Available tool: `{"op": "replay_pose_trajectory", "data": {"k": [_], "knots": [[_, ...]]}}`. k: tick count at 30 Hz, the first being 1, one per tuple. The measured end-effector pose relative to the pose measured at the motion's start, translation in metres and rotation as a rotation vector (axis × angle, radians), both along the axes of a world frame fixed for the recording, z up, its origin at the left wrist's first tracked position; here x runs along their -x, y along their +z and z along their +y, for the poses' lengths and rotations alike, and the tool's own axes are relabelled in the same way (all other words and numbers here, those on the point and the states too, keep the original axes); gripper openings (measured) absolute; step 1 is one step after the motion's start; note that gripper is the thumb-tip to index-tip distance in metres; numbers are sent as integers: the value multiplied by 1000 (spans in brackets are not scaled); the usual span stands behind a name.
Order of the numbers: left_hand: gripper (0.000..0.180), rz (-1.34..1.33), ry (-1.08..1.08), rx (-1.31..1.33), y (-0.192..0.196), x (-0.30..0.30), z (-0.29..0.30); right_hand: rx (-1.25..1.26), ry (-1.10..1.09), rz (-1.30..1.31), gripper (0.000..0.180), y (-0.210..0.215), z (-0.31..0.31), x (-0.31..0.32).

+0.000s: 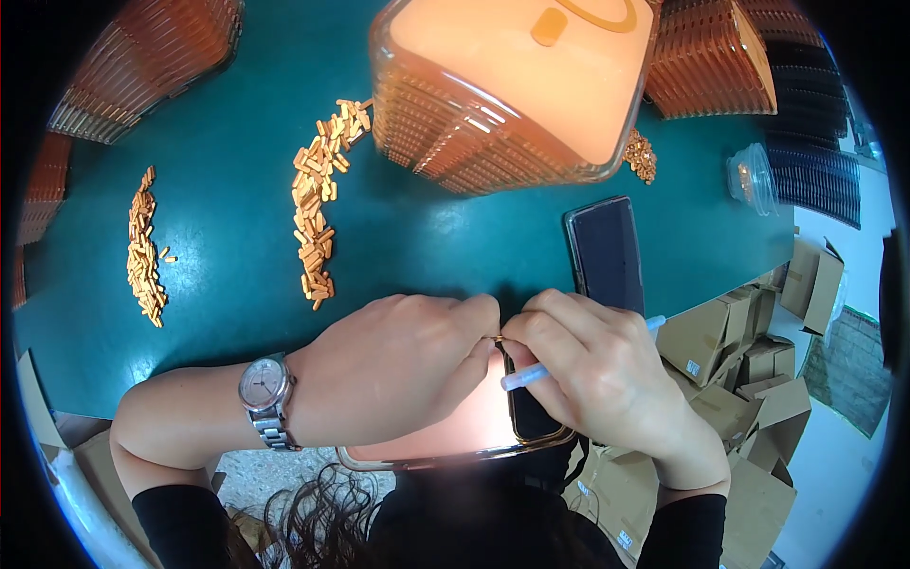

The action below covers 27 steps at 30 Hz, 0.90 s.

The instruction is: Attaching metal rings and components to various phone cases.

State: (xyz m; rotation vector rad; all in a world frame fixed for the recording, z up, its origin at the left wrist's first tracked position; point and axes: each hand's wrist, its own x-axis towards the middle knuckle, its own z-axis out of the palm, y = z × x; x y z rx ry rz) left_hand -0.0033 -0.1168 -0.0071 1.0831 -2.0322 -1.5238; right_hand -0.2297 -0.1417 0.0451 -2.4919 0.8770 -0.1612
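Observation:
My left hand (412,346) is closed in a pinch, its thumb and forefinger meeting my right fingertips. A tiny gold-coloured piece (497,338) shows between the two hands. My right hand (597,370) is also pinched and holds a slim, pale translucent pen-like stick (523,376) between its fingers. Right below my hands, near the table's front edge, lies a shiny peach phone case (445,429) with a gold rim and a dark opening at its right. My left hand and wrist cover much of the case.
A tall stack of orange phone cases (512,76) stands ahead, with more stacks (711,57) behind. Piles of small gold pieces (313,204) lie left on the green table (227,218). A dark phone (607,251) and clear tub (752,178) sit right. Cardboard boxes (711,332) crowd the floor.

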Motion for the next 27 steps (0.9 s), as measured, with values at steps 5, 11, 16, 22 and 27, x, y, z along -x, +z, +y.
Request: {"op": "replay_pose_trajectory", "data": {"k": [5,11,16,22,27], "knots": [[17,-24,8,76,-1,1,-1,-10,-30,25,20,1,3,-3],[20,-170,-28,314,-1,2,6,-79,-44,34,23,-1,7,4],[20,-157,-13,382,-5,6,8,20,-46,83,33,13,5,1],[21,-199,-21,371,-2,5,9,193,53,257,28,8,11,1],[20,-207,15,360,0,7,12,187,2,239,20,-1,16,-2]]}}
